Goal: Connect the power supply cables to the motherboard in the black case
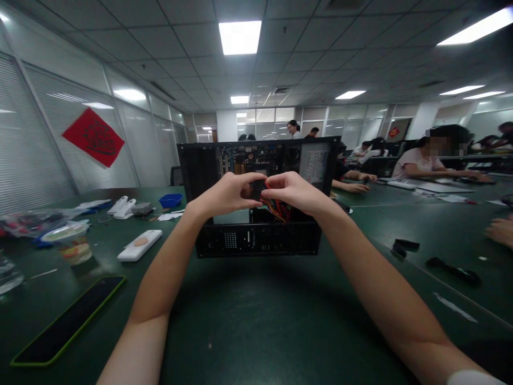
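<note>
A black computer case [256, 240] stands on the green table in front of me, its open side facing me. In the middle of it, my left hand [230, 195] is curved with thumb and fingers around a small dark piece whose kind I cannot make out. My right hand [294, 193] pinches a bundle of coloured wires [280, 209] right beside it. Both hands nearly meet at the fingertips. Behind them show a motherboard [250, 155] and a labelled power supply [315, 164]. The wires' ends are hidden by my fingers.
To the left lie a green-edged phone [70, 321], a white box-shaped device [140, 246], a plastic cup [76, 248] and a blue tray [170, 200]. Black cables [452, 270] lie on the right. Other people sit along the right side, with one hand [500, 230] at the edge.
</note>
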Available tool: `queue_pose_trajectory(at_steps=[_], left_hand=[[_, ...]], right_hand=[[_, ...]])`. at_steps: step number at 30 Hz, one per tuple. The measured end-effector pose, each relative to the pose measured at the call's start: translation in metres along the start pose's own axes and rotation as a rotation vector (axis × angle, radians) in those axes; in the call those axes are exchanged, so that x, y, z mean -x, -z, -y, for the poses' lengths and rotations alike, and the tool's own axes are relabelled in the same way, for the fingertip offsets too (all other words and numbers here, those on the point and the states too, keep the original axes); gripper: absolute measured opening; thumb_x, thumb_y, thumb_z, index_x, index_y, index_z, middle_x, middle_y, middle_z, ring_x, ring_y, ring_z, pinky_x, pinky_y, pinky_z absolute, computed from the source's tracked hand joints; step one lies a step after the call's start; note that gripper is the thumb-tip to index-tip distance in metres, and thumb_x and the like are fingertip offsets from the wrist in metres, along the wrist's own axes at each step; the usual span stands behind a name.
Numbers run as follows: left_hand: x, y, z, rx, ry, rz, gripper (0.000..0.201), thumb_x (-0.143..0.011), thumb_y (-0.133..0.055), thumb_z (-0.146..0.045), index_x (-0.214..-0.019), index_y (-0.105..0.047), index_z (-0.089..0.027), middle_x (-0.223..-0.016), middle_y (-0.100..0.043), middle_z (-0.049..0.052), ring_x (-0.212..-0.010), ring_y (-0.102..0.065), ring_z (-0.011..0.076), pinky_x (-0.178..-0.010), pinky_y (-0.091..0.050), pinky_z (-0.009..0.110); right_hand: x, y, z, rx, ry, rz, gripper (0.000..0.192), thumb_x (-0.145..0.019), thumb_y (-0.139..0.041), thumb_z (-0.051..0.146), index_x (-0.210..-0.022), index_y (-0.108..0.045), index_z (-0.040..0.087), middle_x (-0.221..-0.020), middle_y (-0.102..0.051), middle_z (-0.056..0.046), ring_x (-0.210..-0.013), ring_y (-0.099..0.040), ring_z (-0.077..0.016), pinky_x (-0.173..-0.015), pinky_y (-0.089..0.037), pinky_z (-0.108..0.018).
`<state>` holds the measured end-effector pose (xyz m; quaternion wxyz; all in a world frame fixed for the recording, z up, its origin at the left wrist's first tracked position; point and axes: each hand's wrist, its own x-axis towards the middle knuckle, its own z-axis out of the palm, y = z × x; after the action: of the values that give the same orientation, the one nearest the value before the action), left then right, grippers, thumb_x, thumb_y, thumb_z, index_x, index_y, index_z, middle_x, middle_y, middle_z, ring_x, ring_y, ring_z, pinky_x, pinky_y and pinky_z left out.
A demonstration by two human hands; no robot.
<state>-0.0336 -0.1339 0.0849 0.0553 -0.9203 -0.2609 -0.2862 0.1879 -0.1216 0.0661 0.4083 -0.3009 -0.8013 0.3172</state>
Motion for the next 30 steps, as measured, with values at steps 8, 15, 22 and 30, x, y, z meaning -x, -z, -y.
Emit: queue_pose_trajectory(at_steps=[8,15,22,30], left_hand=[[-0.001,0.001,-0.005,0.118,0.043,-0.018,0.060,-0.084,-0.076,-0.034,-0.139,-0.061,-0.015,-0.066,-0.059,-0.005,-0.059,-0.055,0.0126,-0.058,-0.041,0.024],[-0.001,0.002,-0.005,0.095,0.041,-0.020,0.057,-0.083,-0.077,-0.033,-0.135,-0.063,-0.015,-0.066,-0.059,-0.004,-0.059,-0.055,0.0125,-0.057,-0.040,0.024],[0.000,-0.004,-0.005,0.036,0.050,-0.050,0.055,-0.084,-0.076,-0.036,-0.133,-0.064,-0.013,-0.066,-0.063,-0.003,-0.059,-0.057,0.0124,-0.059,-0.043,0.023],[0.025,0.035,-0.045,-0.277,0.064,-0.129,0.062,-0.090,-0.073,-0.045,-0.143,-0.056,-0.018,-0.085,-0.072,0.003,-0.073,-0.068,0.0174,-0.070,-0.052,0.027]], right_hand=[[-0.001,0.000,-0.004,-0.010,0.014,-0.032,0.017,-0.074,-0.073,0.036,-0.074,-0.069,0.019,-0.069,-0.064,0.001,-0.065,-0.055,-0.0143,-0.060,-0.040,-0.027],[0.002,-0.001,-0.001,0.057,0.043,-0.012,0.027,-0.077,-0.074,0.042,-0.069,-0.062,0.019,-0.066,-0.054,0.003,-0.062,-0.046,-0.0121,-0.058,-0.034,-0.028],[-0.001,-0.012,-0.001,0.041,0.034,-0.066,0.021,-0.071,-0.074,0.035,-0.070,-0.060,0.018,-0.064,-0.047,0.006,-0.061,-0.042,-0.0108,-0.057,-0.029,-0.027],[0.000,-0.006,0.002,0.000,0.045,-0.055,0.012,-0.069,-0.067,0.029,-0.072,-0.067,0.017,-0.069,-0.059,0.003,-0.066,-0.051,-0.0131,-0.062,-0.037,-0.026]])
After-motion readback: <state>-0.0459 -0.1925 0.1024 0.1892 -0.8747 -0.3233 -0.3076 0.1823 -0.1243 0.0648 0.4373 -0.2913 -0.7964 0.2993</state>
